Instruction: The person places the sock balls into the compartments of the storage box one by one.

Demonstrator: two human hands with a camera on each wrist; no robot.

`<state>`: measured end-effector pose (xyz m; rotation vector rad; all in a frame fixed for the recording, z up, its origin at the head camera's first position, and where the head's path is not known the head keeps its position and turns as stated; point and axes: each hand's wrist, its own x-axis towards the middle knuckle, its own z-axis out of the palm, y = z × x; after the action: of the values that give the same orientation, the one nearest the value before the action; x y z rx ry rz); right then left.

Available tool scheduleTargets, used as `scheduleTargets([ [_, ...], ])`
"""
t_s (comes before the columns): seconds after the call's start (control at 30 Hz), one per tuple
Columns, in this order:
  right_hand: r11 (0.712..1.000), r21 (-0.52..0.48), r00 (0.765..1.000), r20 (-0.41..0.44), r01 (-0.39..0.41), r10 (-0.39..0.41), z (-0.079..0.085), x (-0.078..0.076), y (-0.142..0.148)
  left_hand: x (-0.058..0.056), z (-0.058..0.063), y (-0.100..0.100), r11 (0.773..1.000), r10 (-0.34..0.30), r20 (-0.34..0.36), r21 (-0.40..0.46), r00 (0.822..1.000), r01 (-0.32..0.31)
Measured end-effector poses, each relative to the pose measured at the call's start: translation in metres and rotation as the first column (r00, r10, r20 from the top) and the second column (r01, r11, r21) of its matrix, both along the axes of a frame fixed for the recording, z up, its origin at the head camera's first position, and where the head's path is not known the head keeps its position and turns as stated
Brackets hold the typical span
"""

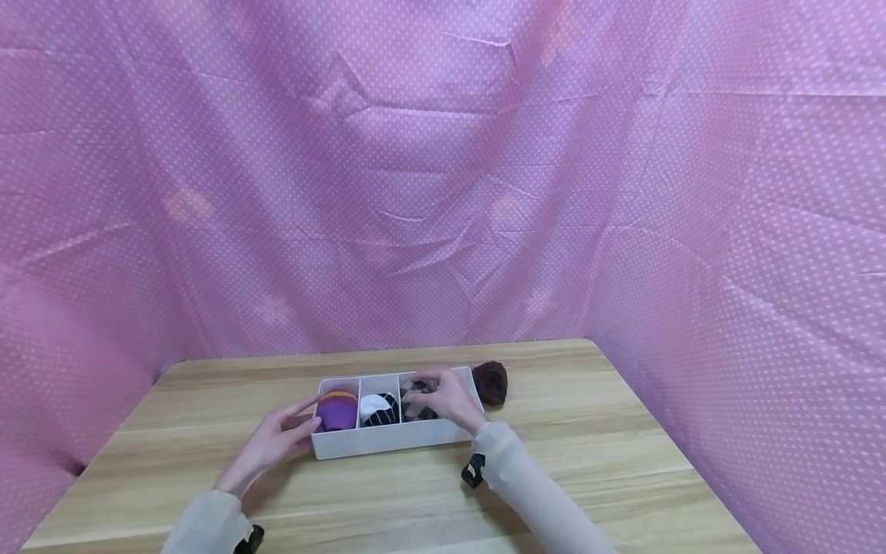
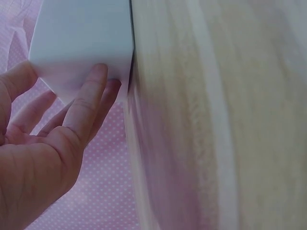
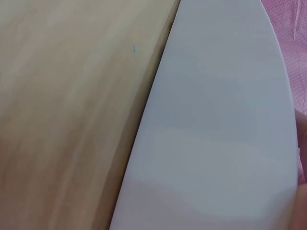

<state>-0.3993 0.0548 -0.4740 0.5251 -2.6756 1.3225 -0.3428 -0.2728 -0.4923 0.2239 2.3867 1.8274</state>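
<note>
A long white divided box (image 1: 388,441) lies on the table. Its left compartment holds purple rolled-up socks (image 1: 338,413) with an orange band, and beside them sit black-and-white rolled-up socks (image 1: 381,409). My right hand (image 1: 450,396) reaches over the front wall and grips brown checked rolled-up socks (image 1: 418,410) with thumb and fingers, partly covering them. At the left end, my left hand (image 1: 275,440) touches the box with fairly straight fingers. The left wrist view shows those fingers (image 2: 86,103) against the end wall. In the right wrist view the front wall (image 3: 216,120) hides most of my hand.
Dark brown rolled-up socks (image 1: 491,383) lie on the table against the box's right end. The wooden table (image 1: 588,454) is enclosed behind and at both sides by pink dotted cloth (image 1: 415,192). Black wrist cameras are strapped under both sleeves.
</note>
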Motion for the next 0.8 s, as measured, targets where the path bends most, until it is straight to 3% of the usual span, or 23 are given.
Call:
scheduleTargets([
  [0.37, 1.000, -0.016, 0.999, 0.031, 0.014, -0.014, -0.001, -0.004, -0.001, 0.000, 0.003, 0.002, 1.000, 0.001, -0.013, -0.011, 1.000, -0.002],
  [0.53, 0.990, -0.140, 0.999, 0.053, 0.011, -0.003, -0.002, -0.006, 0.002, 0.002, 0.004, 0.003, 1.000, 0.011, -0.013, -0.018, 1.000, -0.011],
  [0.67, 0.958, -0.285, 0.995, 0.095, 0.024, 0.003, 0.000, -0.004, 0.006, 0.005, 0.003, 0.003, 1.000, 0.011, -0.014, -0.025, 1.000, -0.012],
  [0.8, 0.937, -0.347, 0.993, 0.119, 0.052, -0.011, 0.002, -0.002, 0.011, 0.007, 0.002, 0.004, 1.000, 0.010, -0.014, -0.008, 1.000, -0.010],
])
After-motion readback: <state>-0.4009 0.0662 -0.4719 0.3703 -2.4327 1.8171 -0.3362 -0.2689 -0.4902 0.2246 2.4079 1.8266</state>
